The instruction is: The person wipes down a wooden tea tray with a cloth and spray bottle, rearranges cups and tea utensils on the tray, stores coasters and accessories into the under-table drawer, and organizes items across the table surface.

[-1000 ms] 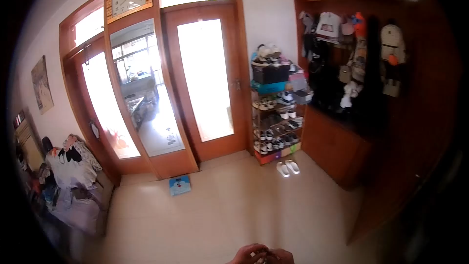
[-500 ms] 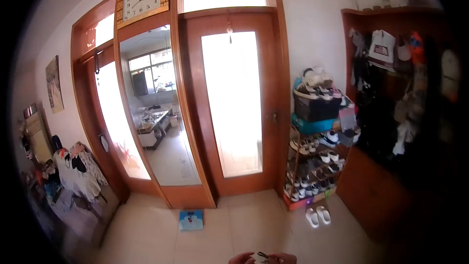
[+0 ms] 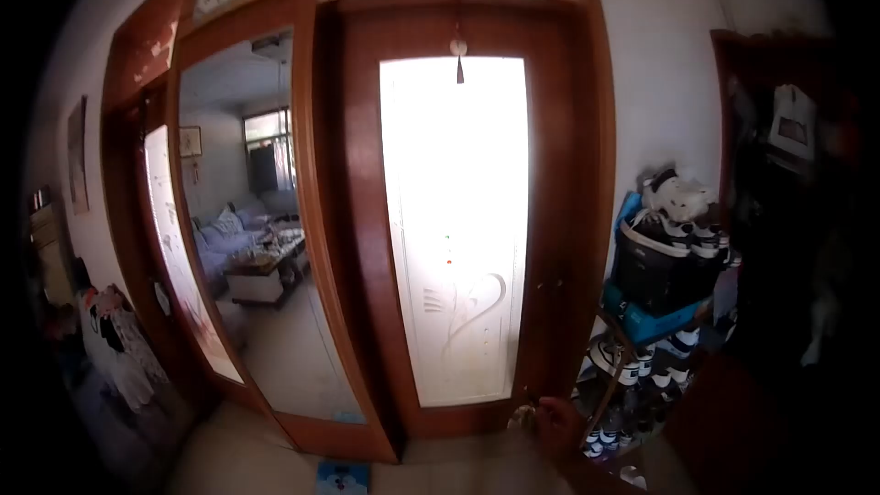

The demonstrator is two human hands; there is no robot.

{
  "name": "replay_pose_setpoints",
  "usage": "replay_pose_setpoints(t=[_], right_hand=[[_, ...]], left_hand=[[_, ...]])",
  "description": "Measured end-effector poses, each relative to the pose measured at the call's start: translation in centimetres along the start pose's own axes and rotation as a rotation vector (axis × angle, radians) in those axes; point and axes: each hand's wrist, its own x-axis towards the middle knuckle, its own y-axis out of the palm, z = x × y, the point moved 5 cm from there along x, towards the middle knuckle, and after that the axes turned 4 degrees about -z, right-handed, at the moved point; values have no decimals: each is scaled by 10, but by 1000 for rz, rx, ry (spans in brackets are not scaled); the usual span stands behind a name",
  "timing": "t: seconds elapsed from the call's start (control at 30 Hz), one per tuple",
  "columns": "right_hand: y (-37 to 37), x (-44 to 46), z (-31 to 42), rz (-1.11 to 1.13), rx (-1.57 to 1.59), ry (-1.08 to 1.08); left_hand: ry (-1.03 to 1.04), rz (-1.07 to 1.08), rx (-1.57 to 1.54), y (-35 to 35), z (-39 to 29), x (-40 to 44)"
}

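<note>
My right hand [image 3: 557, 423] is raised at the lower right, in front of the bottom of the door [image 3: 362, 220] and beside the shoe rack. Its fingers are pinched together on a small pale object [image 3: 522, 418], too small and blurred to make out. The door has a bright frosted glass panel [image 3: 456, 220], with a handle [image 3: 550, 285] at its right side, above my hand. My left hand is not in view.
A shoe rack [image 3: 612, 401] with a basket of shoes [image 3: 653, 266] stands right of the door. Left of it is a tall mirror [image 3: 252, 220]. A blue scale [image 3: 344, 478] lies on the floor [image 3: 440, 467]. Clothes [image 3: 119, 348] are piled at far left.
The door and shoe rack look nearer. Both hands were together at the bottom edge with small items; now the right hand is raised and reaches forward, and the left hand has left the view.
</note>
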Motion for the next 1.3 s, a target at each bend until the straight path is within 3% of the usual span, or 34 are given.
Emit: replay_pose_setpoints(t=[0.1, 0.17, 0.23, 0.27, 0.33, 0.4, 0.5, 0.53, 0.6, 0.7, 0.73, 0.87, 0.97, 1.0, 1.1, 1.13, 1.2, 1.27, 1.3], right_hand=[[34, 24, -51, 31, 27, 233], [50, 43, -70, -1, 1, 220], [59, 60, -91, 28, -119, 187], [65, 63, -113, 11, 26, 241], [77, 73, -150, 75, -26, 210], [90, 77, -177, 220, -71, 186], [122, 46, -259, 478, 278, 584], [142, 65, -231, 574, 225, 350], [171, 50, -240, 743, 252, 155], [216, 27, -218, 1034, 397, -1], [233, 20, -212, 1163, 486, 51], [288, -27, -189, 1350, 798, 31], [322, -63, -144, 1464, 856, 83], [332, -96, -142, 1581, 881, 60], [356, -140, -63, 1509, 1024, 57], [362, -170, -53, 1579, 953, -114], [384, -228, -22, 1491, 999, -193], [398, -275, 11, 1667, 1006, -110], [406, -300, 26, 1879, 979, 7]], left_hand=[[43, 57, -11, 41, -10, 93], [121, 30, -12, 67, -48, 138], [61, 127, -43, 105, -36, 172], [24, 162, -60, 125, -27, 186], [-27, 215, -94, 161, -15, 199], [-26, 242, -115, 188, -51, 205], [-190, 246, -239, 235, -46, 205], [-244, 267, -310, 243, -58, 206], [-230, 273, -325, 246, -79, 215], [-230, 109, -256, 225, -92, 213], [-237, 44, -229, 217, -93, 211], [-353, -272, -110, 165, -76, 187], [-169, -608, 42, 118, -80, 169], [-108, -632, 124, 99, -79, 161], [59, -658, 372, 35, -78, 133], [78, -676, 339, 14, -67, 122], [62, -711, 284, -35, -48, 106], [-10, -766, 142, -79, -34, 80], [-64, -802, 34, -101, -26, 68]])
